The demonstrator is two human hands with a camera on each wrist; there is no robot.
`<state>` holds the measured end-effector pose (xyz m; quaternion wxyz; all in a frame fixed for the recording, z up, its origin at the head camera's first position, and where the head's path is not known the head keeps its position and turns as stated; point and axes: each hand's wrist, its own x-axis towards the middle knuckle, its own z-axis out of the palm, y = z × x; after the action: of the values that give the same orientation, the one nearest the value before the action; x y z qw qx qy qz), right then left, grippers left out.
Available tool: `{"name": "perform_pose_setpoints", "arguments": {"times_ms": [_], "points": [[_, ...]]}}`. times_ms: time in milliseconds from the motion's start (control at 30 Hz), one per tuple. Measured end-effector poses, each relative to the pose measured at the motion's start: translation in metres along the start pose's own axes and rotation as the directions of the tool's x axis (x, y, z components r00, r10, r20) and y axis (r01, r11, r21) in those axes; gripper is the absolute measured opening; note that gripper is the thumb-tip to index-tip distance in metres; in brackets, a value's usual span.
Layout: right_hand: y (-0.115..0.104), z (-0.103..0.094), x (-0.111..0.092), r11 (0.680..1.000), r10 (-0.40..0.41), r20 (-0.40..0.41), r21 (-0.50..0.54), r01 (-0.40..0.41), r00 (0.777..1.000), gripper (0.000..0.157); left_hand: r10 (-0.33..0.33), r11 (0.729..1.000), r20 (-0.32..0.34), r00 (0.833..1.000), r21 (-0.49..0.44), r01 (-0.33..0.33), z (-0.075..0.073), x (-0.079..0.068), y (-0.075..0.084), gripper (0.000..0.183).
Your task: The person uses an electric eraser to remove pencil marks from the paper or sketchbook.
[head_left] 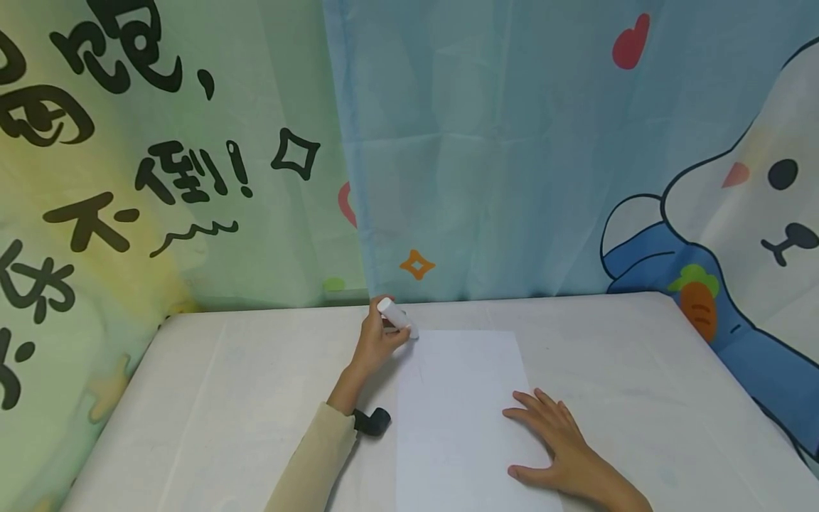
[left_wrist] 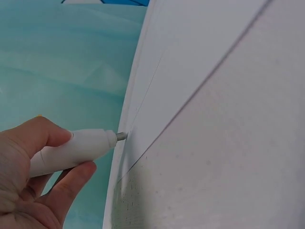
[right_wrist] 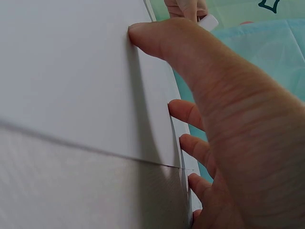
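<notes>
A thick white marker (head_left: 394, 313) with a grey tip is pinched between the thumb and fingers of my left hand (head_left: 377, 341). In the left wrist view the marker's tip (left_wrist: 122, 136) is at the paper's top left corner; firm contact cannot be told. The plain white sheet of paper (head_left: 461, 398) lies lengthwise on the table. My right hand (head_left: 557, 444) has its fingers spread over the sheet's right edge. In the right wrist view its thumb (right_wrist: 147, 38) is over the paper, the other fingertips around the edge and the white tabletop.
The white table (head_left: 281, 398) extends on both sides of the paper. Behind it hangs a printed curtain (head_left: 499, 163) in green and blue, close to the far table edge. A black wrist camera (head_left: 374, 422) sits at my left sleeve's cuff.
</notes>
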<state>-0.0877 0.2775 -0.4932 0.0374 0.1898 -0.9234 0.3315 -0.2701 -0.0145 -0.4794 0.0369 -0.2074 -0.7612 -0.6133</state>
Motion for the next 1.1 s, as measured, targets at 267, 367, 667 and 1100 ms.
{"name": "perform_pose_setpoints", "arguments": {"times_ms": [267, 367, 667, 1100], "points": [[-0.002, -0.001, 0.002, 0.999, 0.039, 0.018, 0.004, -0.039, 0.999, 0.068, 0.003, 1.000, 0.008, 1.000, 0.030, -0.004, -0.002, -0.004, 0.022, 0.055], [-0.003, -0.002, 0.002, 0.998, 0.055, 0.027, 0.005, -0.055, 0.998, 0.068, 0.016, 0.999, 0.002, 1.000, 0.051, -0.016, -0.002, -0.004, 0.017, 0.056], [-0.002, -0.001, 0.001, 1.000, 0.031, 0.016, 0.004, -0.031, 0.999, 0.068, 0.022, 0.997, 0.012, 1.000, 0.077, -0.023, -0.001, -0.002, -0.001, 0.058], [-0.003, -0.001, 0.000, 0.999, 0.040, 0.019, 0.004, -0.040, 0.999, 0.066, 0.000, 0.994, 0.007, 1.000, 0.108, 0.000, 0.000, -0.001, 0.000, 0.059]]}}
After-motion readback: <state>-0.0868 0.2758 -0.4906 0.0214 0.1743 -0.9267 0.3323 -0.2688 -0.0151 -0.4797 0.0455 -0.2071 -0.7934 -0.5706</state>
